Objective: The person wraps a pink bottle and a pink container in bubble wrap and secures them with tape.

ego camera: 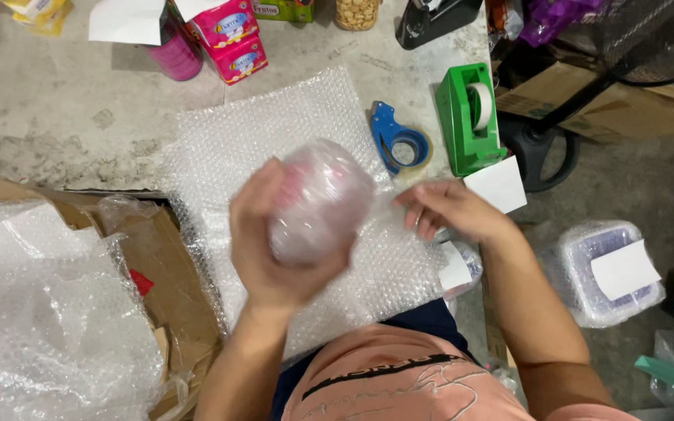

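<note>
A view from above of a person's two bare hands working over a grey worktop (56, 125). The left hand (271, 249) is closed around a rounded pinkish object swaddled in bubble wrap (323, 199), held up above the middle of a large bubble wrap sheet (274, 132) spread on the top. What the bundle holds cannot be made out: the wrap and motion blur hide it, and only a pink tint shows through. The right hand (446, 209) sits just right of the bundle, fingers loosely curled on a trailing edge of wrap; whether it pinches that edge is unclear.

Far of the right hand lie a blue tape dispenser (399, 142) and, beside it to the right, a green tape dispenser (471, 117) with a white roll. A white paper slip (499, 184) lies just near of the green one. At the far edge, partly cut off by the frame, stand pink boxes (232, 35), a pink cylinder (175, 53) under a white sheet, a jar of pale nuts (356, 12) and a black object.

On the near left, an open cardboard box (161, 257) is mostly buried under loose heaped bubble wrap (48, 312). On the floor to the right sits a wrapped plastic container (606, 269) bearing a white label, and beyond it more cardboard and a fan base, dim and hard to read.
</note>
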